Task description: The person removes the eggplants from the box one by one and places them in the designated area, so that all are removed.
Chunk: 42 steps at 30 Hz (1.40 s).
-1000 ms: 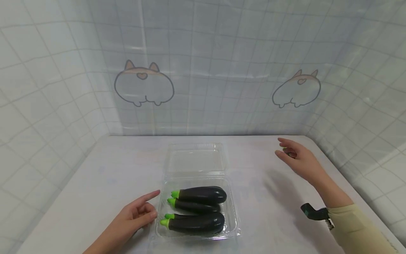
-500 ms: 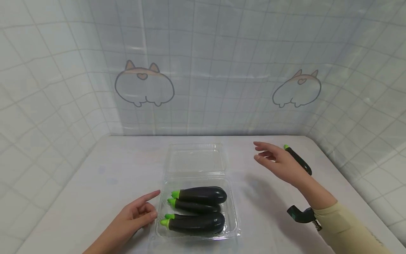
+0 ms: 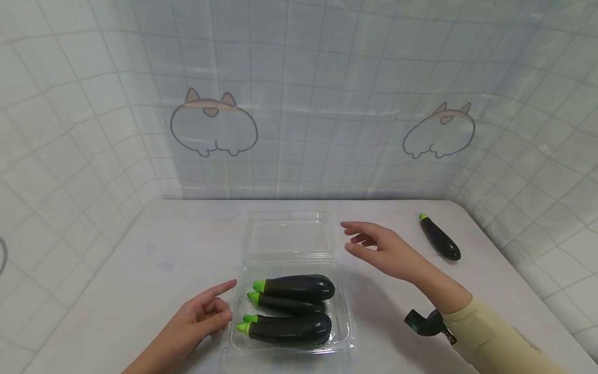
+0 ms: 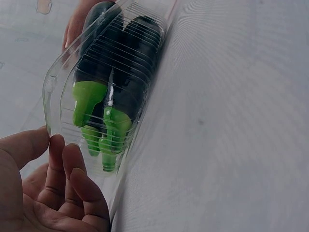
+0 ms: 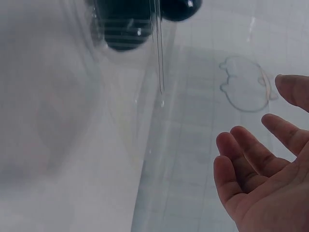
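Several dark eggplants (image 3: 294, 330) with green stems lie side by side in the base of a clear plastic clamshell container (image 3: 343, 332), its lid (image 3: 288, 239) laid back flat. At the left wall, my left hand (image 3: 191, 317) holds the rim, its index finger stretched along it. The left wrist view shows thumb and fingertips meeting at the container's edge, the other fingers curled below. My right hand (image 3: 380, 252) hovers right of the lid, holding nothing, fingers loosely bent. Its palm faces the right wrist camera, and eggplant ends (image 5: 123, 29) appear through the plastic there.
A single eggplant (image 3: 439, 239) lies on the white table (image 3: 187, 239) at the far right. White grid-patterned sheets (image 3: 327, 104) with corgi drawings stand behind the table and at both sides. A dark wrist camera (image 3: 425, 323) juts from the right sleeve.
The right hand has moved left, away from the lone eggplant and toward the container, uncovering that eggplant. The left hand and the container have stayed in place.
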Motion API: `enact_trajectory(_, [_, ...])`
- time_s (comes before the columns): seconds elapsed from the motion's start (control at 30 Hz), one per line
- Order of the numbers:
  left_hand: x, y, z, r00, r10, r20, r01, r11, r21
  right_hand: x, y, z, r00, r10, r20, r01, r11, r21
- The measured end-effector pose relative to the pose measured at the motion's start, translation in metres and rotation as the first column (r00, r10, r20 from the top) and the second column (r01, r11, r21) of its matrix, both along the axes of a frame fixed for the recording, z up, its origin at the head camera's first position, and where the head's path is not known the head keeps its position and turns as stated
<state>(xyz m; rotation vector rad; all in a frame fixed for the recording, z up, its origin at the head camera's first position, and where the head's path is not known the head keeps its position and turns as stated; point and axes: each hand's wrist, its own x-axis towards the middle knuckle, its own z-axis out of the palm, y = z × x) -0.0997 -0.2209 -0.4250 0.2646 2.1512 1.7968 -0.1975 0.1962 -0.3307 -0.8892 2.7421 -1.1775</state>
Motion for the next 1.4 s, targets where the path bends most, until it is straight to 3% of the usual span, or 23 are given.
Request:
enact_trajectory(0.7, [0.003, 0.002, 0.001, 1.0, 0.002, -0.003, -0.001, 1.0, 0.015, 0.009, -0.053, -0.017, 0.971, 0.226, 0.077, -0.229, 0.973, 0.024])
enact_trajectory(0.93, [0.002, 0.002, 0.001, 1.0, -0.002, -0.017, 0.002, 1.0, 0.018, 0.01, -0.062, -0.023, 0.953, 0.262, 0.15, -0.273, 0.96, 0.058])
enact_trajectory(1.2, [0.002, 0.001, 0.0, 1.0, -0.013, -0.026, 0.013, 1.0, 0.029, 0.01, -0.071, -0.029, 0.933, 0.316, 0.171, -0.332, 0.94, 0.074])
enact_trajectory(1.4, [0.002, 0.002, 0.0, 1.0, -0.012, -0.026, 0.012, 1.0, 0.015, 0.011, -0.075, -0.031, 0.939, 0.309, 0.152, -0.329, 0.935, 0.132])
